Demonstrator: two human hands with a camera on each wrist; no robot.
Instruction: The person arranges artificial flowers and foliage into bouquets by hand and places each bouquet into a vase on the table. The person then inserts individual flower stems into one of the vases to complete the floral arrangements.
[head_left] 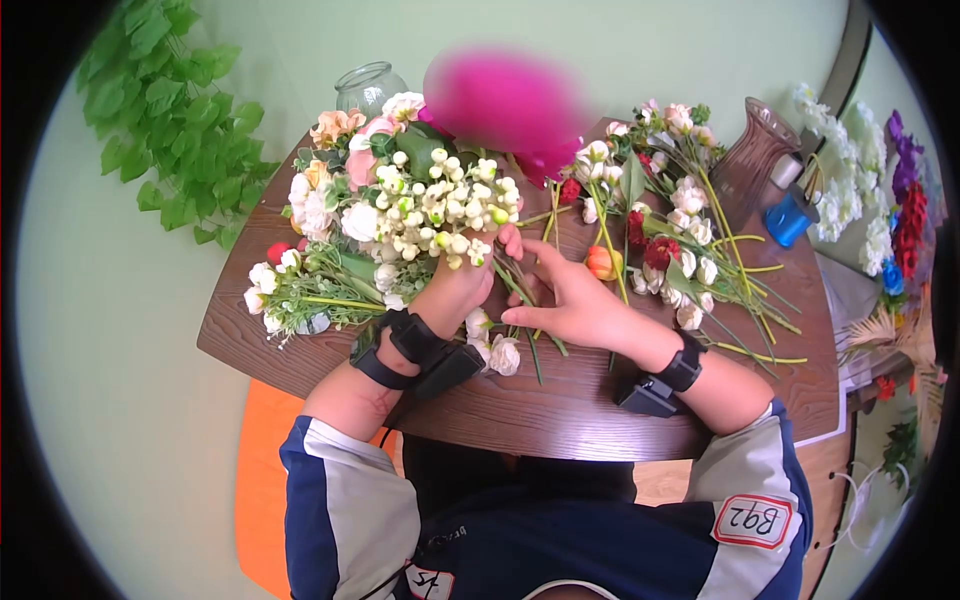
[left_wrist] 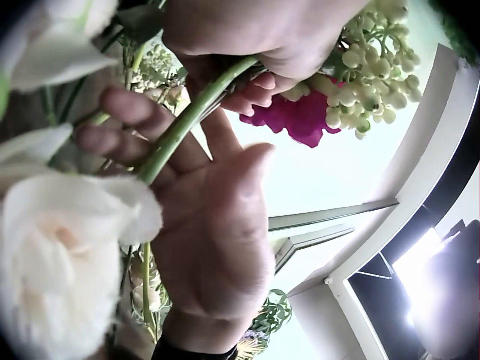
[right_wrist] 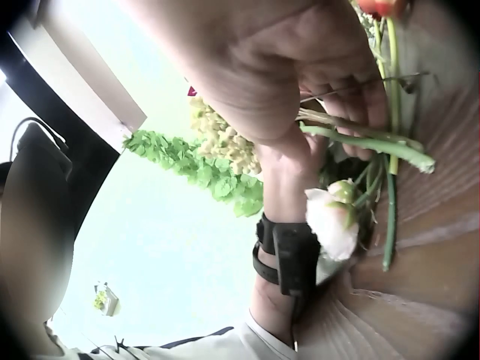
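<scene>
My left hand (head_left: 468, 280) grips a bunch of flower stems near the middle of the table. Cream-white berry sprigs (head_left: 440, 210) spread above that fist, and a large, blurred magenta flower (head_left: 505, 100) rises beyond them. In the left wrist view, a thick green stem (left_wrist: 176, 139) comes out below the gripping hand. My right hand (head_left: 580, 305) is beside the lower stems, its fingers loosely extended and its thumb apart. Cut stem ends (right_wrist: 420, 159) stick out past the right fingers in the right wrist view. White roses (head_left: 500, 352) lie just below the hands.
Pink, peach and white flowers (head_left: 360, 170) crowd the table's left side, before a clear glass vase (head_left: 370, 88). Red and white flowers (head_left: 660, 250) with long stems lie at right. A ribbed brownish vase (head_left: 750, 150) and a blue roll (head_left: 790, 217) stand at the right edge.
</scene>
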